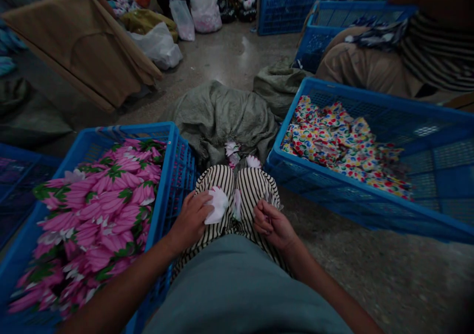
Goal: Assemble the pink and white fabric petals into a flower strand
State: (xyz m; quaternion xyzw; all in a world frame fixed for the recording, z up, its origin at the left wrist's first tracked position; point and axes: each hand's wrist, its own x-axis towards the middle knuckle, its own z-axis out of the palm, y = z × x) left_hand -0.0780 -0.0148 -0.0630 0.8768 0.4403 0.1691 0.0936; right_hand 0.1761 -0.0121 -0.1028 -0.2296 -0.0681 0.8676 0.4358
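My left hand [192, 218] is closed on a white cloth piece [217, 205] above my left thigh. My right hand [269, 224] is curled, fingertips together, over my right thigh; what it pinches, if anything, is too small and dark to make out. A pale pink and white piece [237, 204] lies between my knees on the striped cloth [255, 183]. Just beyond my knees are two more petal-like pieces, one white and pink [232, 152], one pale pink [254, 162]. On the left, a blue crate [168, 171] holds many pink and green cloth pieces [111, 203].
At the right stands a blue crate [370, 173] with colourful spotted cloth pieces [333, 136]. A grey-green sack [222, 114] lies ahead. Beyond the right crate sits a person in striped clothing [440, 53]. A brown cloth-covered board [81, 48] leans at the upper left.
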